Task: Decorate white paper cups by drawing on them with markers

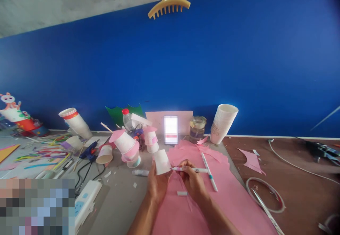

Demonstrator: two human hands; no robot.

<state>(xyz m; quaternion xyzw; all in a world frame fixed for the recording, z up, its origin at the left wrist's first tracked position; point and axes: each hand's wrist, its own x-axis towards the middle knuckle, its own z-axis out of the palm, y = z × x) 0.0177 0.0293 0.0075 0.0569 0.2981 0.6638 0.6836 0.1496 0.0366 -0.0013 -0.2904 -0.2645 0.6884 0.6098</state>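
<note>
My left hand (155,182) is closed round a white paper cup (162,161), which it holds tilted over the edge of a pink paper sheet (212,206). In my right hand (190,178) is a white marker (200,170), its pink tip end pointing left at the cup's lower right side. Whether the tip touches the cup I cannot tell. A small white cap (182,193) lies on the pink paper below my hands. Just right of my right hand rests a second marker (209,173) with a teal band.
Pink-trimmed paper cups (124,144) stand left of my hands. A tall cup stack (224,123), a glass jar (197,128) and a blurred bright screen (171,130) are at the back. A power strip (86,205) lies front left; a tape ring (265,195) lies right.
</note>
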